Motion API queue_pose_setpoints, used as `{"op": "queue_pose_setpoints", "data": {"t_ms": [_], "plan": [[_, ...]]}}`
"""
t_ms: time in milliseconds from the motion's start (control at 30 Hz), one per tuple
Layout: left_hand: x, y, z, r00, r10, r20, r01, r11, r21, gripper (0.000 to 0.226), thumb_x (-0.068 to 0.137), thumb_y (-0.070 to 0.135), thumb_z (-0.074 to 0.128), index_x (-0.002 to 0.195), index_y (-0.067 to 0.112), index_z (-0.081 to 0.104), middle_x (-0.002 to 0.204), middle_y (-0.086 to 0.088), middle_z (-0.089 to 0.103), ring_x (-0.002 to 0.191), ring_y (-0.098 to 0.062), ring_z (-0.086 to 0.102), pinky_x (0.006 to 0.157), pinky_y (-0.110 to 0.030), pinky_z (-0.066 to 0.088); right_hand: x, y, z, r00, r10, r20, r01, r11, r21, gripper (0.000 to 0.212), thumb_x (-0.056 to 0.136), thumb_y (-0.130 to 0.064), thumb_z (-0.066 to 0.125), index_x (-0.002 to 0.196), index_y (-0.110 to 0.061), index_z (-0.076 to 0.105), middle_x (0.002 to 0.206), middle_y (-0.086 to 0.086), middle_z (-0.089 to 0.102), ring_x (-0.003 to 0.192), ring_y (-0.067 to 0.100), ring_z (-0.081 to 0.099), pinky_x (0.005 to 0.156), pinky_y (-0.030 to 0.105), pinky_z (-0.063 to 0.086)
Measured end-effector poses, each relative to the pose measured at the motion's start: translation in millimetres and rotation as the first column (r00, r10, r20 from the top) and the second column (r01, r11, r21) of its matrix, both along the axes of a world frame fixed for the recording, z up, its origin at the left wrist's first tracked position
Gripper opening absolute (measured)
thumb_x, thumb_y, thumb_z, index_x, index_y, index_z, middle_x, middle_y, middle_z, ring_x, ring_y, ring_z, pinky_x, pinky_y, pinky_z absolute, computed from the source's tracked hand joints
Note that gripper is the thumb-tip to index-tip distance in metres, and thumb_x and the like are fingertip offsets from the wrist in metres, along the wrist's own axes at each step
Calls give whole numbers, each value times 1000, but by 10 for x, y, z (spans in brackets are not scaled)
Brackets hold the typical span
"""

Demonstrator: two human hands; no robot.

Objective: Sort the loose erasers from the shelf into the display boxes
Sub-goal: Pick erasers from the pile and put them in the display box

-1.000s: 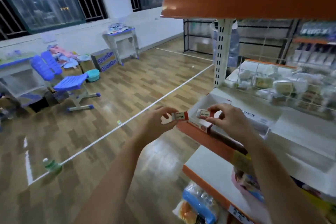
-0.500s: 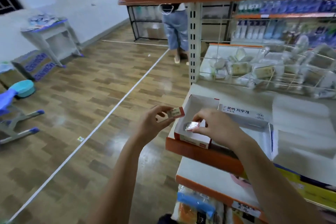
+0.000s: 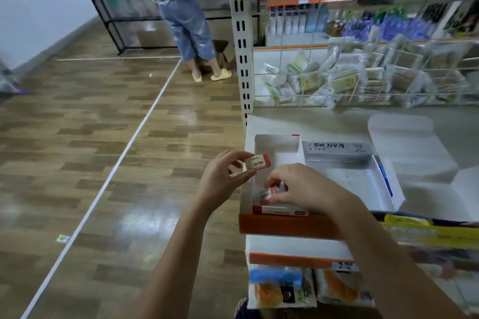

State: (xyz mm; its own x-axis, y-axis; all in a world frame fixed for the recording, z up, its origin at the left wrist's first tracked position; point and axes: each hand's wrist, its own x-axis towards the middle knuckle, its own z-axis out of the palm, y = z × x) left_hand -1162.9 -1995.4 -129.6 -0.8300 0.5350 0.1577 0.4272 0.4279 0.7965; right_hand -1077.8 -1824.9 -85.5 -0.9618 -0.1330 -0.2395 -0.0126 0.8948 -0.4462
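The left hand (image 3: 225, 179) pinches 1 eraser (image 3: 258, 161) between thumb and fingertips, holding it in the air just off the shelf's (image 3: 290, 225) orange front edge and beside the near left corner of the red-and-white display box (image 3: 276, 153). The printed sleeve (white with a red end, marked 2B) faces up. The right hand (image 3: 303, 189) reaches down into that same box, its fingers curled around a 2nd eraser (image 3: 267, 194) low against the front wall; whether that eraser touches the box floor cannot be told. Just right of the right hand sits a silver display box (image 3: 363, 179), open, its raised lid bearing Korean lettering. Beyond both hands, a wire basket (image 3: 337, 80) holds wrapped packets. Farther past the left hand, another person (image 3: 189, 31) in jeans and yellow slippers stands on the wooden floor (image 3: 103, 137).
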Motion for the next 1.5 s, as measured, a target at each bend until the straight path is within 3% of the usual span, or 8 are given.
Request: {"op": "queue_pose_setpoints", "data": {"t_ms": [233, 467, 700, 933, 1067, 1167, 1300, 1500], "plan": [[-63, 8, -65, 998, -62, -30, 62, 998, 11, 37, 79, 27, 72, 99, 51, 52, 96, 23, 57, 88, 6, 54, 70, -8, 42, -20, -44, 26, 996, -40, 84, 45, 997, -56, 31, 83, -33, 66, 113, -23, 60, 110, -5, 60, 96, 10, 55, 83, 26, 47], [-31, 22, -104, 997, -62, -39, 63, 997, 38, 30, 81, 28, 69, 105, 39, 55, 97, 27, 53, 90, 9, 53, 71, -8, 44, -45, -32, 42, 987, 4, 163, 9, 997, -79, 26, 89, -25, 61, 114, -22, 62, 112, -6, 63, 92, 4, 53, 68, 6, 35], [26, 6, -51, 998, -44, -40, 45, 999, 12, 29, 81, 27, 69, 106, 35, 57, 98, 28, 51, 92, 5, 52, 72, -10, 43, -63, -43, -12, 986, 37, 160, -30, 999, -45, 23, 91, -24, 57, 113, -22, 64, 109, -5, 61, 88, 5, 51, 70, 16, 38], [13, 57, 225, 974, -98, -204, 56, 978, -201, 37, 77, 38, 69, 113, 29, 64, 106, 17, 48, 104, -6, 43, 82, -22, 39, 96, 359, 309, 984, -175, 30, 177, 972, -156, 8, 89, -36, 59, 93, -36, 66, 89, -21, 62, 81, -7, 55, 66, 13, 40], [68, 174, 358, 941, -285, -181, 213, 918, -336, 37, 77, 46, 64, 113, 36, 62, 104, 24, 45, 102, 1, 36, 82, -18, 33, 152, 538, 305, 932, -362, 15, 362, 932, 4, 18, 90, -39, 55, 89, -24, 65, 87, -9, 62, 79, 6, 55, 60, 16, 39], [118, 283, 384, 912, -393, -119, 308, 847, -433, 37, 78, 48, 63, 114, 38, 61, 105, 22, 47, 103, 0, 39, 83, -18, 34, 121, 487, 201, 921, -370, 124, 367, 929, 53, 33, 91, -43, 51, 94, -14, 66, 88, -3, 65, 76, 11, 59, 59, 20, 43], [167, 392, 365, 884, -465, -41, 381, 770, -512, 37, 81, 49, 62, 116, 38, 60, 99, 22, 45, 96, 0, 39, 75, -14, 32, 62, 450, 92, 910, -376, 177, 375, 926, 41, 44, 93, -43, 49, 95, -3, 67, 91, 10, 71, 82, 23, 67, 77, 37, 53], [196, 446, 337, 882, -471, -10, 386, 734, -559, 39, 79, 55, 62, 114, 38, 60, 104, 15, 58, 90, -2, 44, 80, -25, 44, 38, 466, 34, 899, -385, 209, 395, 919, -10, 35, 93, -39, 51, 89, -7, 66, 78, 1, 72, 64, 7, 66, 57, 22, 46]]}}
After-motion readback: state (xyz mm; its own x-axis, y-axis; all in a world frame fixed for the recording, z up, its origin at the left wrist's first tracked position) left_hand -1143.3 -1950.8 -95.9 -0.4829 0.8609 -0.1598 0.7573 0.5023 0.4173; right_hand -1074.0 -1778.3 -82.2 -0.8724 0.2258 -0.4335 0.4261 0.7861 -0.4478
